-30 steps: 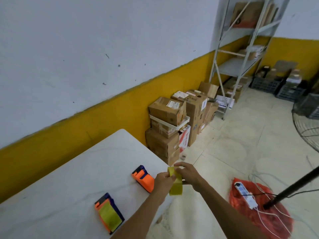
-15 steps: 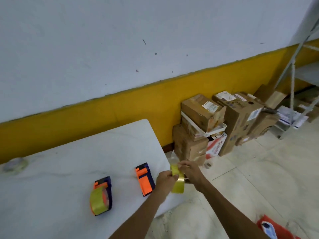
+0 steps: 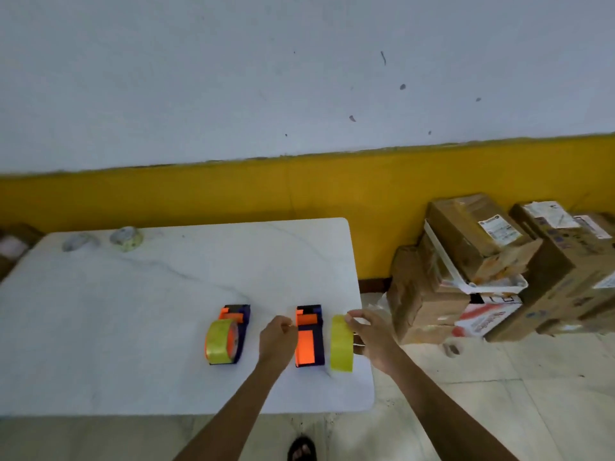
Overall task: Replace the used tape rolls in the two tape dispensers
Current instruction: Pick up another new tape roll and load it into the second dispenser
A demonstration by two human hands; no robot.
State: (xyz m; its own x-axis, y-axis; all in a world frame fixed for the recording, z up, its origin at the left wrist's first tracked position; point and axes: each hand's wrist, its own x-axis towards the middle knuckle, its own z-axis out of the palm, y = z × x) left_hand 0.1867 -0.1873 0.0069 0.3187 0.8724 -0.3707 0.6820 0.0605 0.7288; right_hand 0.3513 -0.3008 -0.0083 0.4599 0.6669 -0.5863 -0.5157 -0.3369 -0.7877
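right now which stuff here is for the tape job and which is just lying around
For the job:
loaded dispenser
empty dispenser
yellow tape roll in right hand
left hand

Lying about:
two rolls at the table's far edge
cardboard boxes

Nothing can be read with any certainty. To the right of the right hand, the stacked cardboard boxes carry white shipping labels whose print is too small and blurred to make out. Lower in that stack, just right of the same hand, a white and red box shows red lettering, upside down and too smeared to spell out.
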